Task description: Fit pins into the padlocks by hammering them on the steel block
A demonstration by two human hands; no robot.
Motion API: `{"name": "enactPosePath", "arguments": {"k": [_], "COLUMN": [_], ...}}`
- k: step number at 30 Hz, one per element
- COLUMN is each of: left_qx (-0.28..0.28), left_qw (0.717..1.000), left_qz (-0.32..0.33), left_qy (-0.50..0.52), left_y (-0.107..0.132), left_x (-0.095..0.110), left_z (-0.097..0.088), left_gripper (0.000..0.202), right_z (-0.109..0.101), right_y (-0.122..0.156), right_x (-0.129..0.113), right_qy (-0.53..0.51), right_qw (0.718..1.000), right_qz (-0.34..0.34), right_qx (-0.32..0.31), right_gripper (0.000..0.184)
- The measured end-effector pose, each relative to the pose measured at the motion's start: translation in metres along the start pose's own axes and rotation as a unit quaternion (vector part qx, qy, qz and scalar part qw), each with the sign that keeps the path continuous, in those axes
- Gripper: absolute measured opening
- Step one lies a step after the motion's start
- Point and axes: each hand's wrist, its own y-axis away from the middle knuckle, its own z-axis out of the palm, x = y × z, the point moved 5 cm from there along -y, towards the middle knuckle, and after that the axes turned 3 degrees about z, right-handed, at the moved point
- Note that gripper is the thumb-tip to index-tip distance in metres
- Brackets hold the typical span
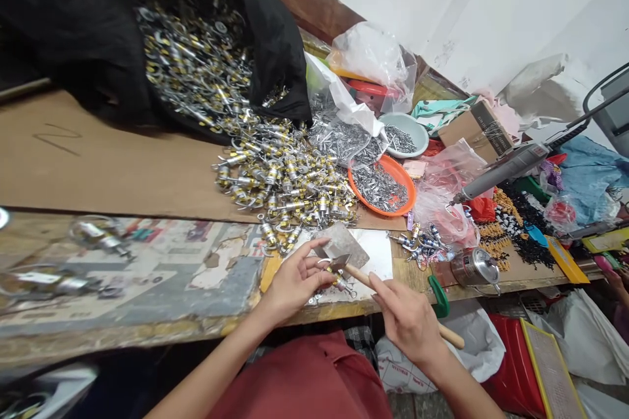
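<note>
My left hand (295, 280) pinches a small silver and gold metal clasp (341, 282) at the bench's near edge, holding it against a small grey metal block (343, 244). My right hand (409, 321) is closed round the wooden handle of a small hammer (361, 275), whose dark head rests right over the clasp. A big heap of the same clasps (282, 177) spills from a black bag (206, 46) just beyond my hands.
An orange bowl (407, 182) and a pale bowl (417, 129) hold small metal pins. To the right lie a rotary tool (501, 170), plastic bags, beads, a metal tin (474, 267) and a green handle. Brown cardboard (98, 157) covers the left.
</note>
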Motion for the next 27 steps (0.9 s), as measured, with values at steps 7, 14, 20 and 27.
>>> {"name": "enactPosePath", "arguments": {"k": [7, 14, 20, 27], "left_qx": [0.014, 0.031, 0.03, 0.06], "left_qw": [1.0, 0.999, 0.999, 0.973], "left_qz": [0.005, 0.004, 0.02, 0.124], "left_qy": [0.016, 0.029, -0.033, -0.185], "left_y": [-0.001, -0.001, 0.004, 0.002], "left_x": [-0.001, -0.002, 0.002, 0.006], "left_z": [-0.001, -0.001, -0.003, -0.014], "left_gripper": [0.069, 0.072, 0.059, 0.016], "right_z": [-0.003, 0.013, 0.031, 0.045], "right_y": [0.006, 0.02, 0.025, 0.004], "right_x": [0.001, 0.008, 0.061, 0.1], "right_qy": [-0.013, -0.063, -0.197, -0.123], "right_qw": [0.998, 0.996, 0.952, 0.965], "right_qz": [-0.011, 0.042, 0.213, 0.231], "right_qx": [0.061, 0.048, 0.096, -0.025], "right_gripper": [0.057, 0.053, 0.036, 0.029]}}
